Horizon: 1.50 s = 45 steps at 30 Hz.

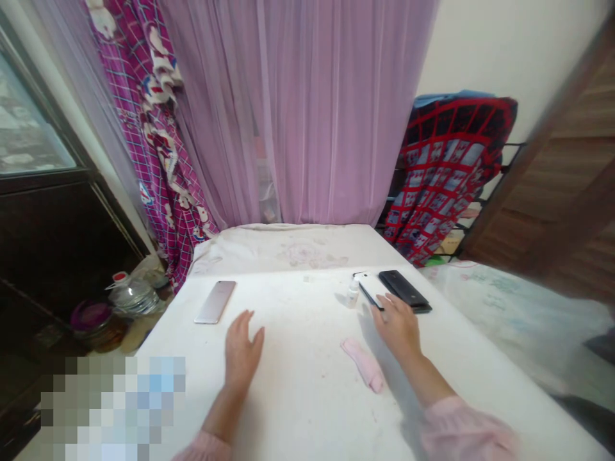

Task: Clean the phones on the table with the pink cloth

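My left hand (243, 351) rests open on the white tabletop (307, 410), holding nothing, with a rose-gold smartphone (215, 302) ahead of it and to the left. My right hand (396, 326) is open, its fingertips at the lower edge of a white smartphone (369, 288). That phone lies partly against a black smartphone (403, 289). To its left stands a small clear bottle (353, 293). Below my right hand lies a folded pink cloth (364, 365), not touching either hand.
A rumpled white cloth (293, 251) covers the far end of the table, before a lilac sheer curtain (307, 109). Beyond the left edge stand a plastic jug (133, 294) and a purple-lidded jar (98, 325). A pale sheet (509, 314) lies beyond the right edge.
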Each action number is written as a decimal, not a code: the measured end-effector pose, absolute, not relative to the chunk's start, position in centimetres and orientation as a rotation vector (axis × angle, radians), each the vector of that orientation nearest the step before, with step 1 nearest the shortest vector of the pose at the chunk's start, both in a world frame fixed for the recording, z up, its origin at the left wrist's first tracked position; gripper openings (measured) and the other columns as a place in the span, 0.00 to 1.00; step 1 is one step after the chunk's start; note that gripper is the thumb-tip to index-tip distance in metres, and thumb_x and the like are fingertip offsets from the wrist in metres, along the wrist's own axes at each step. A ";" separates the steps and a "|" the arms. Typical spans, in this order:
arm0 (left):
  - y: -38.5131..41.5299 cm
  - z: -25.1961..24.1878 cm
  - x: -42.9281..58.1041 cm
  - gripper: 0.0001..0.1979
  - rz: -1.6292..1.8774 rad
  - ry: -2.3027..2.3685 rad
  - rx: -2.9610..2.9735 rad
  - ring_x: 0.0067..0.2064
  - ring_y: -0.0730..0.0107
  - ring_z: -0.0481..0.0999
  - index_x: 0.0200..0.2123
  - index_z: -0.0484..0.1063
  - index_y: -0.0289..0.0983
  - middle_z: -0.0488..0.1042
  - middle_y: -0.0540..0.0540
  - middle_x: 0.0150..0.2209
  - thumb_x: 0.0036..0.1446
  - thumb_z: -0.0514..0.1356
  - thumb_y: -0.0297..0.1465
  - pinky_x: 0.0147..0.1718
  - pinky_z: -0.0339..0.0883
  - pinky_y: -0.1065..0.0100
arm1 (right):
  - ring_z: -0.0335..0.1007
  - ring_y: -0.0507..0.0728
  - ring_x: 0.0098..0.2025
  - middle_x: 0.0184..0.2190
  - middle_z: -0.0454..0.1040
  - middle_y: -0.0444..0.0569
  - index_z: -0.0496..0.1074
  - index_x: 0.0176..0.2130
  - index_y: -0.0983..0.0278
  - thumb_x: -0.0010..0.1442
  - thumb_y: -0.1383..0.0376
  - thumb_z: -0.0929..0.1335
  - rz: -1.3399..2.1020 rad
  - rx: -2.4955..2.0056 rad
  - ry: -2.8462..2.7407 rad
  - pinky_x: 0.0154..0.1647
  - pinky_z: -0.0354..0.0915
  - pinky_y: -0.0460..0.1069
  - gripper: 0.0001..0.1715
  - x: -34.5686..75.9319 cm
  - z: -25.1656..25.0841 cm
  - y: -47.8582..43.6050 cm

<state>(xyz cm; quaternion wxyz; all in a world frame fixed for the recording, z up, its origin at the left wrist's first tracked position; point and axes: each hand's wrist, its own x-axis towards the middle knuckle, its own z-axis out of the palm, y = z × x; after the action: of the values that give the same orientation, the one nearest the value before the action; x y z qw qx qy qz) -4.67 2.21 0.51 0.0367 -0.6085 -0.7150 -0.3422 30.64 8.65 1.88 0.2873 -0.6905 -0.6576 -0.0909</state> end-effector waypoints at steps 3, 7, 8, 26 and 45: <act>3.9 2.2 -10.1 0.32 -0.626 -2.478 -1.487 0.62 0.44 0.58 0.57 0.59 0.24 0.60 0.25 0.60 0.57 0.56 0.41 0.58 0.54 0.50 | 0.68 0.62 0.49 0.46 0.74 0.56 0.75 0.46 0.64 0.62 0.57 0.59 -0.137 -1.580 -1.801 0.52 0.64 0.57 0.22 29.9 -0.5 5.4; 4.4 4.0 -13.7 0.31 -0.279 -2.653 -1.417 0.56 0.43 0.66 0.55 0.61 0.26 0.68 0.27 0.53 0.59 0.52 0.45 0.50 0.60 0.53 | 0.70 0.62 0.49 0.47 0.75 0.53 0.75 0.46 0.59 0.60 0.51 0.61 0.029 -1.523 -1.895 0.49 0.67 0.56 0.23 28.7 -2.3 1.6; 4.4 4.3 -14.0 0.28 -0.253 -2.662 -1.443 0.54 0.44 0.69 0.53 0.64 0.26 0.71 0.28 0.50 0.60 0.52 0.45 0.49 0.61 0.55 | 0.70 0.62 0.49 0.48 0.75 0.52 0.75 0.47 0.58 0.60 0.51 0.62 0.061 -1.514 -1.937 0.49 0.67 0.55 0.23 28.5 -2.3 1.0; 2.6 7.7 -15.1 0.18 -0.745 -2.929 -2.061 0.37 0.64 0.77 0.44 0.70 0.34 0.76 0.45 0.36 0.65 0.52 0.43 0.36 0.73 0.63 | 0.73 0.61 0.44 0.44 0.77 0.51 0.77 0.45 0.60 0.57 0.56 0.61 0.481 -1.385 -1.573 0.44 0.69 0.53 0.23 29.1 -2.8 1.1; -0.2 4.3 1.4 0.13 -0.839 -2.198 -2.791 0.43 0.57 0.73 0.33 0.76 0.40 0.76 0.43 0.36 0.59 0.53 0.38 0.46 0.62 0.59 | 0.74 0.60 0.41 0.36 0.78 0.52 0.78 0.37 0.62 0.57 0.54 0.67 0.689 -1.307 -1.416 0.45 0.68 0.55 0.16 26.6 -0.7 -1.2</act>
<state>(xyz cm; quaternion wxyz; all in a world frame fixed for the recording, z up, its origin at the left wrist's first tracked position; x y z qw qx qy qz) 1.37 -0.18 4.30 -0.2517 -0.7400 -0.5827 -0.2225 26.65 -1.19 -0.70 0.5205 -0.5454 -0.5908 0.2874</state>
